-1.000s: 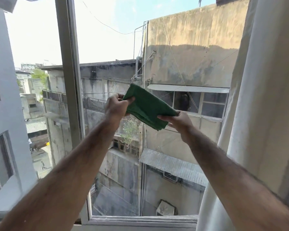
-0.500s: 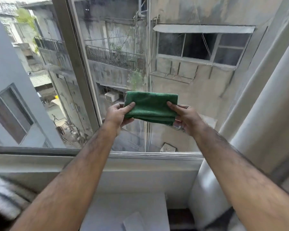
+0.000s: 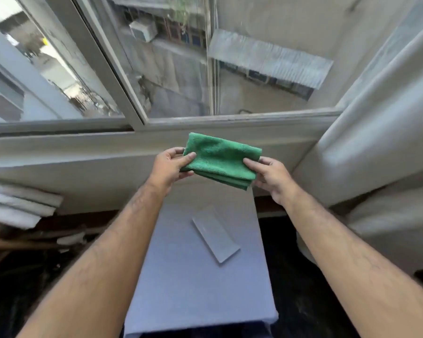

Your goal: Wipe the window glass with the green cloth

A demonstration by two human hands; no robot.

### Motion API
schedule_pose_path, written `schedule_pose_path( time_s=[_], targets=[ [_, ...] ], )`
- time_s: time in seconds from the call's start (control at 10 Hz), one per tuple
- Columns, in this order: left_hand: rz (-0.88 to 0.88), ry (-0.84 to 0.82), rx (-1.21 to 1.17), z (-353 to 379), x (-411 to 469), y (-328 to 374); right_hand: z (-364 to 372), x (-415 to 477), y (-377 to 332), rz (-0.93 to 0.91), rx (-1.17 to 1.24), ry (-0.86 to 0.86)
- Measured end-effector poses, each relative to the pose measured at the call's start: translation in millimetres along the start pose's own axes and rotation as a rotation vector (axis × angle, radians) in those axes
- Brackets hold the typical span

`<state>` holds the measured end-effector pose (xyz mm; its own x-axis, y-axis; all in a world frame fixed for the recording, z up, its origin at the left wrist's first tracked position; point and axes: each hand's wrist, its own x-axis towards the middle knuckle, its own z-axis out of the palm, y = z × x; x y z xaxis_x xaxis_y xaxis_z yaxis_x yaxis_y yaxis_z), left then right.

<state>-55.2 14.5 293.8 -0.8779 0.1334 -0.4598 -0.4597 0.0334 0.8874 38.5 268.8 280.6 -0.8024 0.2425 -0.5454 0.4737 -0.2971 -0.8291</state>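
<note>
Left hand (image 3: 169, 167) and right hand (image 3: 270, 178) pinching opposite ends of folded green cloth (image 3: 221, 160), held level below window glass (image 3: 230, 69), in front of sill (image 3: 83, 145), above pale surface (image 3: 200, 276) bearing flat grey rectangular object (image 3: 216, 237); curtain (image 3: 381, 132) at right

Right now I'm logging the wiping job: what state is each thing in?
Green microfibre cloth: folded, held off the glass.
Left hand: pinching the cloth's left edge.
Right hand: pinching its right edge.
Window glass pane: untouched.
Pale curtain: drawn aside, right.
</note>
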Motion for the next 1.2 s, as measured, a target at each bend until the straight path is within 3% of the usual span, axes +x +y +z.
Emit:
schedule_pose_path(
  time_s=[0.3,0.5,0.6,0.8,0.9,1.0,1.1,1.2],
  targets=[
    [-0.15,-0.041,0.374,-22,68,-203,-6,35,236,0.291,0.008,0.092],
    [-0.232,-0.032,0.643,-20,93,-303,-12,43,352,0.474,-0.032,0.201],
    [-0.19,-0.01,0.804,-17,100,-340,-13,48,386,0.509,-0.075,0.249],
    [-0.053,0.038,0.975,-8,117,-382,-14,81,415,0.519,-0.284,0.331],
    [0.04,-0.019,1.222,-3,121,-392,-15,94,418,0.545,-0.598,0.296],
    [0.267,-0.101,1.533,-1,117,-396,-14,100,405,0.491,-1.028,0.278],
    [0.426,-0.141,1.597,-1,108,-392,-21,102,382,0.329,-1.302,0.217],
    [0.46,-0.178,1.621,0,96,-373,-31,104,350,0.019,-1.439,0.129]
  ],
)
